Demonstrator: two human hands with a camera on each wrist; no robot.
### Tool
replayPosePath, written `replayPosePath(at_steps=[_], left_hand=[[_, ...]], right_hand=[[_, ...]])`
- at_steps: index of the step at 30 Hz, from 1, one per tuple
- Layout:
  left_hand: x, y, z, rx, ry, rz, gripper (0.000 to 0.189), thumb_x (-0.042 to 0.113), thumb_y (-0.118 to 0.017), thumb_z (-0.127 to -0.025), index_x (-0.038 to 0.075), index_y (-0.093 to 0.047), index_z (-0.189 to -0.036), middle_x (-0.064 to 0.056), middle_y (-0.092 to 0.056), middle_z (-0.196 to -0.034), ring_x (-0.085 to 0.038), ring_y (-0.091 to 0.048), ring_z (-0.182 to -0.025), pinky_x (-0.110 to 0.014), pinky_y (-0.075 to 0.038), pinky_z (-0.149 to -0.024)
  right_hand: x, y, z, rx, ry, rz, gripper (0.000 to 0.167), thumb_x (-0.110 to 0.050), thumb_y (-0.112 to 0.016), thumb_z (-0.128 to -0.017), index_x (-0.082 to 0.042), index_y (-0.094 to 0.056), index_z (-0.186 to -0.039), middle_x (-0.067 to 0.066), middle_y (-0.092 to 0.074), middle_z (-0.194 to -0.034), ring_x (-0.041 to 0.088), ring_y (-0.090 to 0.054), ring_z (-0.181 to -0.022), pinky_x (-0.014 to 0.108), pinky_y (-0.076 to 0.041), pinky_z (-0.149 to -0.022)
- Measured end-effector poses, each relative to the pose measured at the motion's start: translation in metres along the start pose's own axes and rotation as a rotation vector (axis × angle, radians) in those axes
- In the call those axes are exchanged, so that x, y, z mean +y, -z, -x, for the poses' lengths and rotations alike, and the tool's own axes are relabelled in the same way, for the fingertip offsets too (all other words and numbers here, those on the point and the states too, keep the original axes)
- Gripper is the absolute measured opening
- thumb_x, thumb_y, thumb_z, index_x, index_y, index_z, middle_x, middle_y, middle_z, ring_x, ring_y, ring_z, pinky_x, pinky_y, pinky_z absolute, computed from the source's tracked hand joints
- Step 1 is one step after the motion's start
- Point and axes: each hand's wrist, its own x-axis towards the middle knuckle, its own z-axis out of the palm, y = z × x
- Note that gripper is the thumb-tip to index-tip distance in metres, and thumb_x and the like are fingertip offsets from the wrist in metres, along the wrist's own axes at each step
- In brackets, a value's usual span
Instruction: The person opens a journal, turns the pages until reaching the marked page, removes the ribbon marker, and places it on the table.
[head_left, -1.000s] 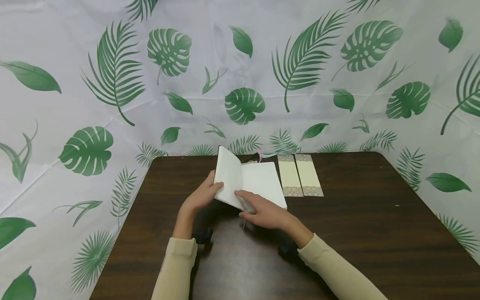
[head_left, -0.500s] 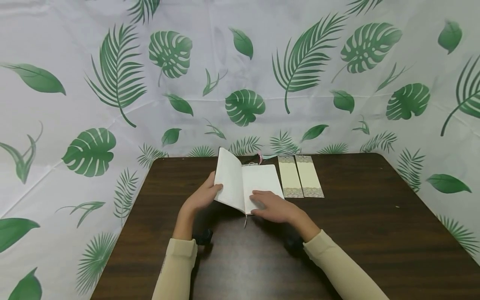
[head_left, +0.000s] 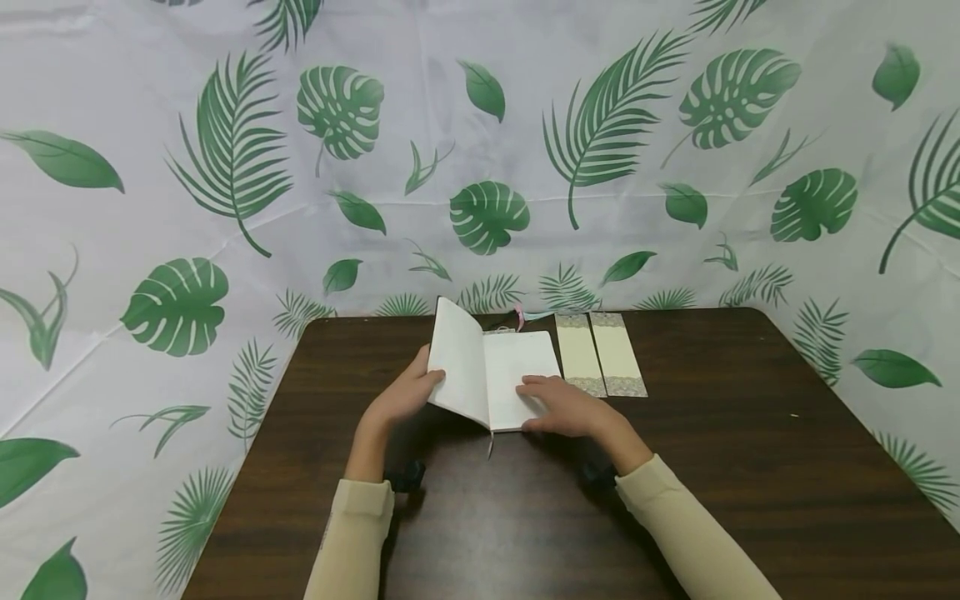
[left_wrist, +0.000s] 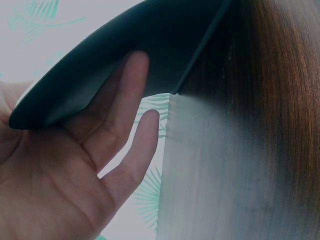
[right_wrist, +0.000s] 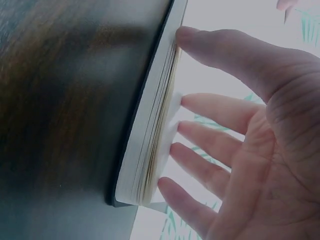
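Note:
A notebook [head_left: 459, 358] with blank white pages and a dark cover lies open near the back of the table, its left half tilted up. My left hand [head_left: 403, 393] grips that raised half by its outer edge, thumb on the page. In the left wrist view, fingers [left_wrist: 132, 85] lie behind the dark cover. My right hand [head_left: 566, 408] rests over the lower right page; the right wrist view shows its fingertips [right_wrist: 185, 100] at the top of the page block, fingers loosely extended. A thin ribbon marker [head_left: 491, 444] hangs from the spine's lower end.
Two cream paper strips [head_left: 618, 354] with patterned ends lie side by side to the right of the notebook. Behind it sits a pink and teal item [head_left: 521, 315], partly hidden. A leaf-print cloth [head_left: 487, 125] stands behind the dark wooden table [head_left: 712, 467].
My right hand has slid right, from the left page near the spine across the right page toward its outer edge. The left hand keeps holding the raised half in place.

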Motion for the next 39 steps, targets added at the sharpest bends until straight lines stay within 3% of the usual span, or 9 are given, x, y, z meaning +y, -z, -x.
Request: replayPosePath(at_steps=[9,14,18,22,26,29,31,35,39], left_hand=[[0.001,0.0,0.002,-0.009,-0.012,0.003,0.067,0.015,-0.035,-0.113,0.004,-0.001,-0.17,-0.025,-0.024,-0.165,-0.04,-0.04,-0.138,-0.058,-0.031,-0.12],[0.001,0.001,0.002,-0.014,-0.024,0.008,0.067,0.015,-0.034,-0.114,0.003,0.001,-0.17,-0.026,-0.024,-0.165,-0.041,-0.04,-0.138,-0.059,-0.03,-0.12],[0.0,0.001,0.002,-0.015,-0.021,0.001,0.068,0.016,-0.033,-0.114,0.003,0.001,-0.17,-0.026,-0.024,-0.166,-0.04,-0.039,-0.138,-0.06,-0.03,-0.121],[-0.001,0.0,0.002,-0.01,-0.018,-0.004,0.067,0.016,-0.034,-0.114,0.003,0.0,-0.17,-0.026,-0.024,-0.166,-0.041,-0.039,-0.139,-0.06,-0.03,-0.121],[-0.001,0.0,0.001,-0.003,-0.019,-0.006,0.067,0.015,-0.034,-0.114,0.003,-0.001,-0.17,-0.026,-0.024,-0.165,-0.04,-0.038,-0.138,-0.06,-0.029,-0.121],[-0.003,0.0,0.001,-0.003,-0.024,-0.005,0.067,0.015,-0.034,-0.114,0.003,-0.001,-0.17,-0.026,-0.025,-0.165,-0.04,-0.038,-0.138,-0.059,-0.029,-0.12],[-0.003,0.0,0.0,-0.009,-0.031,-0.001,0.067,0.015,-0.034,-0.113,0.003,-0.001,-0.17,-0.026,-0.025,-0.164,-0.04,-0.038,-0.137,-0.059,-0.03,-0.12],[-0.005,0.0,-0.001,-0.015,-0.045,-0.004,0.067,0.015,-0.034,-0.113,0.003,-0.001,-0.17,-0.027,-0.025,-0.163,-0.04,-0.038,-0.136,-0.059,-0.03,-0.119],[-0.003,0.0,0.0,-0.009,-0.035,-0.004,0.065,0.016,-0.035,-0.113,0.002,-0.004,-0.169,-0.026,-0.026,-0.162,-0.039,-0.038,-0.136,-0.057,-0.03,-0.119]], right_hand=[[0.001,0.004,0.003,-0.009,0.018,0.006,0.043,-0.019,-0.074,-0.101,-0.005,-0.068,-0.141,0.02,-0.057,-0.158,0.042,-0.052,-0.147,0.058,-0.042,-0.12],[-0.004,0.006,0.005,-0.001,-0.026,0.105,0.045,-0.011,-0.074,-0.098,-0.009,-0.067,-0.143,0.014,-0.062,-0.154,0.038,-0.059,-0.139,0.058,-0.049,-0.112],[-0.006,0.009,0.007,0.059,-0.059,0.137,0.046,-0.011,-0.074,-0.097,-0.011,-0.068,-0.142,0.011,-0.069,-0.144,0.034,-0.066,-0.126,0.057,-0.053,-0.102],[-0.003,0.014,0.009,0.164,-0.068,0.144,0.054,-0.012,-0.079,-0.095,-0.009,-0.065,-0.146,0.016,-0.064,-0.15,0.04,-0.063,-0.132,0.06,-0.052,-0.104],[0.0,0.019,0.008,0.288,-0.068,0.089,0.08,-0.015,-0.085,-0.092,-0.006,-0.047,-0.161,0.026,-0.043,-0.167,0.051,-0.048,-0.146,0.065,-0.046,-0.112],[0.001,0.018,0.004,0.383,-0.074,-0.023,0.105,-0.02,-0.085,-0.093,-0.005,-0.019,-0.172,0.027,-0.027,-0.175,0.051,-0.033,-0.157,0.067,-0.036,-0.121],[-0.001,0.016,0.001,0.413,-0.095,-0.11,0.115,-0.025,-0.083,-0.095,-0.008,0.0,-0.174,0.026,-0.027,-0.175,0.049,-0.031,-0.159,0.067,-0.035,-0.122],[-0.01,0.011,-0.003,0.375,-0.16,-0.287,0.12,-0.036,-0.074,-0.102,-0.02,0.024,-0.169,0.022,-0.038,-0.171,0.045,-0.043,-0.154,0.065,-0.044,-0.115],[-0.021,0.002,-0.003,0.293,-0.168,-0.411,0.111,-0.048,-0.066,-0.106,-0.023,0.02,-0.171,0.014,-0.042,-0.171,0.04,-0.049,-0.151,0.061,-0.046,-0.113]])
